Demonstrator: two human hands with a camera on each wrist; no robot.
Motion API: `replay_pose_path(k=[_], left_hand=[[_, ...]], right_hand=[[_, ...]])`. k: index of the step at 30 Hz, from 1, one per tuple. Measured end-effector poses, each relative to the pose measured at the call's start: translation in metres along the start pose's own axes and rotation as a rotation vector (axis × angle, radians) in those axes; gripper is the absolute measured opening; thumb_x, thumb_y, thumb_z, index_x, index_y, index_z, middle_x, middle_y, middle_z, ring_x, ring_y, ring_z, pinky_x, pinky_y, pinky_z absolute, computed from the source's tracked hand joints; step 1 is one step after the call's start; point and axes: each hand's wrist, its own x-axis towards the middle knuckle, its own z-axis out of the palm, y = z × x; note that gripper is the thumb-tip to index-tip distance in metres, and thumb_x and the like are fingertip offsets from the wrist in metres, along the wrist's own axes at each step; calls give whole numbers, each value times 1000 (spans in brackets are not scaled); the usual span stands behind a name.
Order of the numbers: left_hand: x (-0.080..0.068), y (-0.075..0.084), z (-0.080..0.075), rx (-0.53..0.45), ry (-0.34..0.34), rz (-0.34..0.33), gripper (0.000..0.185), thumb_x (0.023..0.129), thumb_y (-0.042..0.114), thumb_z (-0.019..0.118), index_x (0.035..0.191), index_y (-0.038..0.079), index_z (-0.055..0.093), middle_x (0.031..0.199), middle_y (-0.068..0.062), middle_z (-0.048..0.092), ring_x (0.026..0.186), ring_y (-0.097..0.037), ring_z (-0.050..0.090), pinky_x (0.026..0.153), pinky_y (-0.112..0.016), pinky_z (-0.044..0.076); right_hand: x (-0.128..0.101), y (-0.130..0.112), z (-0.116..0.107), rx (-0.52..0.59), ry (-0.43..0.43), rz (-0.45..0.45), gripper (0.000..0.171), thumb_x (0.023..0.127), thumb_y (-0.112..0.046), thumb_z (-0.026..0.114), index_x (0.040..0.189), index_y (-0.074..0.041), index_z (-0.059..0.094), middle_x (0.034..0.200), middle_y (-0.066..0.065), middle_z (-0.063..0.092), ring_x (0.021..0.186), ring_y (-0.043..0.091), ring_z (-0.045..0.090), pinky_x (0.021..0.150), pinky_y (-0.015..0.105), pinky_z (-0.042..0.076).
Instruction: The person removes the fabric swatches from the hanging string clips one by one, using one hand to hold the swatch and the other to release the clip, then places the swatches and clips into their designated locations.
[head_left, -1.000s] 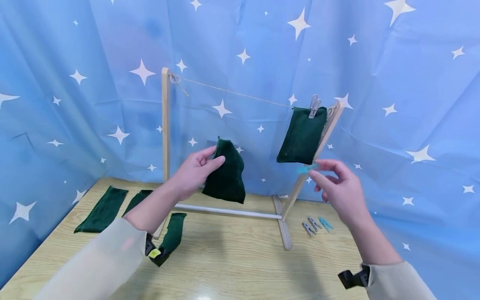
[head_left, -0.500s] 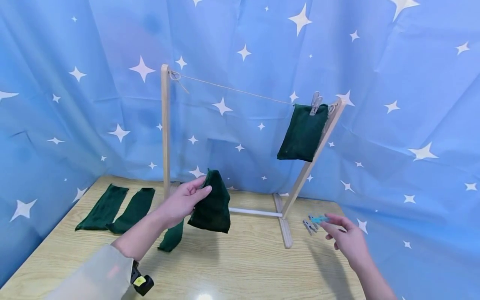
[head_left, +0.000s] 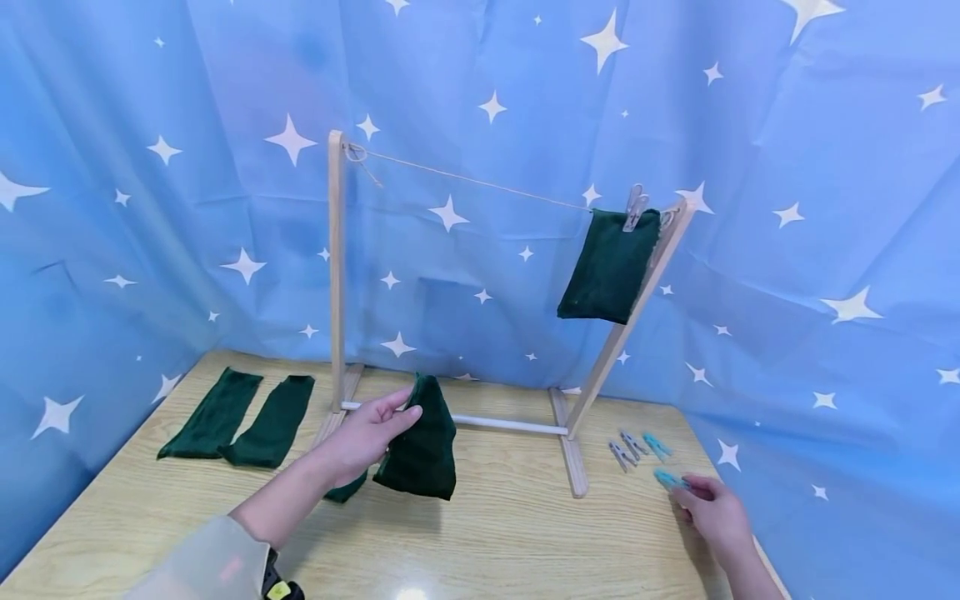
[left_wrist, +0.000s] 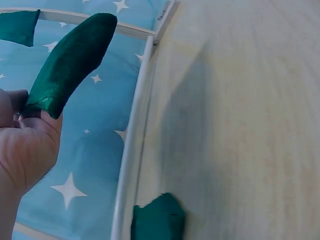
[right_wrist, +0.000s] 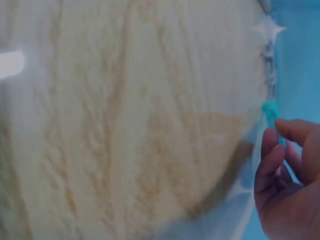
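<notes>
Left hand (head_left: 363,433) is pinching the top edge of a dark green cloth (head_left: 420,442) between thumb and fingers; the other fingers are lying fairly straight along it. The cloth is hanging free below the hand, just above the wooden table (head_left: 487,533), in front of the rack's white lower rail (head_left: 480,423). In the left wrist view the same hand (left_wrist: 25,145) is gripping the cloth (left_wrist: 70,62) at its narrow end.

Right hand (head_left: 716,512) is sitting low at about 4 o'clock from the rack, fingers curled together round a turquoise clothespin (head_left: 670,479), which is touching or just over the tabletop; I cannot tell which. In the right wrist view the fingers (right_wrist: 270,160) are closing on the peg (right_wrist: 270,111).

At 12 o'clock from that hand, three more pegs are lying together: two grey clothespins (head_left: 624,450) and a second turquoise one (head_left: 656,445).

The wooden drying rack (head_left: 336,267) is carrying a string line (head_left: 480,183); another green cloth (head_left: 609,267) is hanging at its right end under a grey peg (head_left: 635,207).

Two green cloths (head_left: 240,415) are lying flat at 9 o'clock on the table, and one more (head_left: 347,487) is partly hidden behind the left hand.

No readable writing or labels anywhere.
</notes>
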Motion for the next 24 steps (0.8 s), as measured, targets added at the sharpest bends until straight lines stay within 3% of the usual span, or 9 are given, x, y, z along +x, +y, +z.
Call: replay_pose_path(k=[10,11,13,14,15,17,20,21,24], left_hand=[[-1,-20,2,40,7,-20,69,118,32,54,175,8,24,183,-18,18,170,-44,11,136,-64,14],[-1,-22,2,49,11,-28,68,118,31,53,176,10,24,183,-18,19,164,-46,33,135,-61,25],[0,-27,1,63,6,-49,67,119,30,52,176,13,23,182,-22,19,120,-41,73,111,-50,57],[1,-29,1,66,-2,-60,66,119,30,51,177,15,22,181,-24,19,88,-33,75,88,-43,63],[1,-31,1,60,-4,-74,66,119,30,50,177,18,22,180,-26,22,62,-24,63,67,-35,57],[4,-35,3,51,-12,-99,65,119,30,49,177,21,21,175,-31,32,44,-12,25,47,-29,32],[9,-38,10,43,-9,-114,63,120,29,47,177,22,23,154,-28,56,44,-10,24,46,-25,29],[11,-39,13,58,4,-109,61,120,28,47,177,22,25,152,-27,58,47,-13,41,50,-27,41],[14,-43,20,160,63,-80,58,119,21,46,175,16,31,163,-27,50,107,-37,76,96,-49,63]], right_hand=[[12,20,0,-199,20,-32,68,102,-47,73,144,5,60,134,31,62,119,41,61,84,35,47],[12,19,0,-197,14,-34,69,102,-49,72,143,5,59,134,31,62,120,42,60,85,37,46],[11,19,0,-197,16,-36,67,103,-48,71,142,5,60,132,28,62,119,40,59,86,37,46],[10,19,0,-194,15,-36,67,103,-49,71,142,5,60,132,28,62,118,40,59,87,39,46],[9,18,0,-195,16,-35,67,103,-48,70,142,5,59,132,27,62,118,39,58,87,39,46],[9,17,0,-195,13,-32,67,104,-49,69,143,5,58,133,28,60,119,40,57,88,40,47],[12,21,0,-196,-2,-24,73,104,-54,68,146,4,56,135,28,58,121,42,57,88,41,47],[12,23,0,-193,-4,-22,74,104,-55,68,147,4,55,135,28,58,121,42,56,88,40,46],[14,26,1,-189,-16,-28,75,105,-56,67,148,4,55,137,29,57,123,43,56,91,43,48]])
